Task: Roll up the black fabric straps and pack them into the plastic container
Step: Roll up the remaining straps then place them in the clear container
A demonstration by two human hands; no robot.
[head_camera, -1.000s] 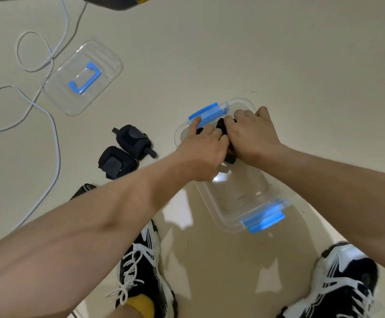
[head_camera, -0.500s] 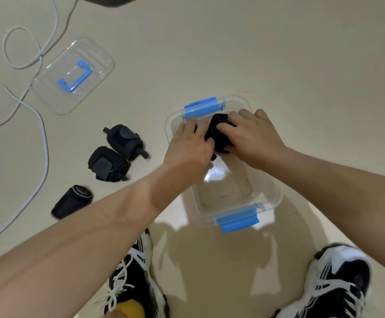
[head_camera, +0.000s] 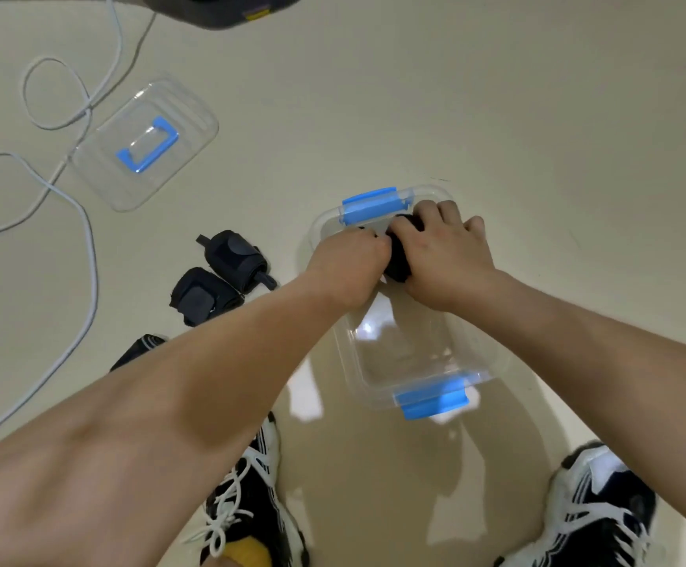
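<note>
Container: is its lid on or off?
Off. The lid lies on the floor apart from the container; the left hand and right hand hold a strap inside its open top.

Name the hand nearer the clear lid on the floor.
Left. The left hand, over the container, is on the side toward the lid; the right hand is beyond it, farther off.

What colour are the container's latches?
Blue. The container latches show best in the head view.
</note>
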